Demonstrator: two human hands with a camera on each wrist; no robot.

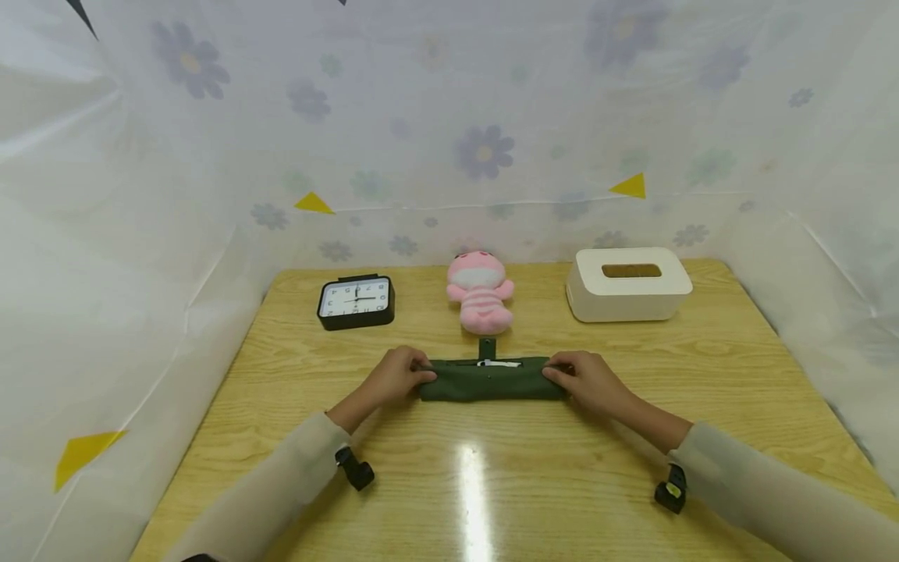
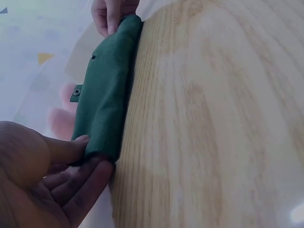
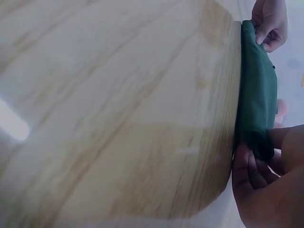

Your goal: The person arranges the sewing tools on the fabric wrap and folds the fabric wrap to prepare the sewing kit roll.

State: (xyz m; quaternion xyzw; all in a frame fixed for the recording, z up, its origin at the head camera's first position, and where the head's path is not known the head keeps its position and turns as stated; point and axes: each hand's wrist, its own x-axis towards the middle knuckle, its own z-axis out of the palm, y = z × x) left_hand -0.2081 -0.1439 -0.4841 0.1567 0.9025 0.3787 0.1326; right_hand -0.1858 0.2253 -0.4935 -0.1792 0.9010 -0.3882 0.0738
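A long dark green soft pouch (image 1: 485, 384) lies across the table, its snap tab (image 1: 488, 349) pointing away from me. Through the opening along its far edge a slim white object (image 1: 500, 364) shows; what it is I cannot tell. My left hand (image 1: 396, 376) pinches the pouch's left end, thumb on top and fingers beneath, as the left wrist view shows. At the right end, my right hand (image 1: 591, 381) holds the pouch the same way, thumb (image 3: 280, 137) over it and fingers curled under. The pouch's underside is hidden.
Behind the pouch lies a pink plush toy (image 1: 481, 295). A black-framed clock (image 1: 356, 302) is at the back left, and a white tissue box (image 1: 627, 304) stands at the back right. Pale flower-print sheeting (image 1: 421, 117) walls in the wooden table (image 1: 393, 499).
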